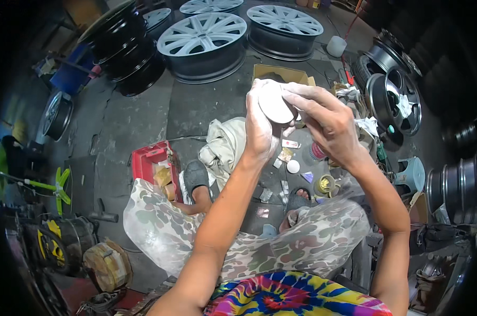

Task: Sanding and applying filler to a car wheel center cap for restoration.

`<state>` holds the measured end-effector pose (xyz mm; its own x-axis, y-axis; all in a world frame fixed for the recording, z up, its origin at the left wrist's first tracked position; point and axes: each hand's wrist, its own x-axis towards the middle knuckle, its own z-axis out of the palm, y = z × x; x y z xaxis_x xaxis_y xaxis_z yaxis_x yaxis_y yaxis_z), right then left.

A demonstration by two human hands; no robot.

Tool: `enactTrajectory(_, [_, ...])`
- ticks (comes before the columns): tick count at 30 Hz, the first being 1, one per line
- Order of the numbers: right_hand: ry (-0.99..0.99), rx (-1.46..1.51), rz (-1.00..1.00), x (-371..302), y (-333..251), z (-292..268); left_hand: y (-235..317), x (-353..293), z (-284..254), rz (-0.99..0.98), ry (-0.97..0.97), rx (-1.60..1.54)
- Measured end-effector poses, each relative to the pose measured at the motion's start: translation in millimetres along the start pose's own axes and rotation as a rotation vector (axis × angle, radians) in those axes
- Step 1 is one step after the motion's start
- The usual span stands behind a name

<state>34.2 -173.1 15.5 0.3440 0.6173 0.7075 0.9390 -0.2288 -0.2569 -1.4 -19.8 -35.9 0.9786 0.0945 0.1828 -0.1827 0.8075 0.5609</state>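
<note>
Up in front of me, my left hand grips a round, flat white disc, its palm and fingers wrapped along the left side. White powder coats the fingers of both hands. My right hand is bent over the disc's right edge, fingertips on its face and thumb lower down. A dark patch shows between the right fingers and the disc; what it is I cannot make out. Behind the hands is an open cardboard box, partly hidden.
Silver-faced wheel rims stand at the back, with black rims stacked to their left. Between my feet and nearby lie a red crate, a pale cloth, a yellow cup and scraps. A light blue stool stands at right.
</note>
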Motion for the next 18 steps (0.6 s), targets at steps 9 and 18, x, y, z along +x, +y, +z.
enactTrajectory(9, [0.083,-0.1,-0.173,9.5,-10.4,19.9,7.3,6.4,-2.7,0.2,0.103,0.031])
enactTrajectory(18, [0.042,0.02,0.038,5.4,-9.9,15.1,8.1,1.2,8.7,0.224,-0.011,0.026])
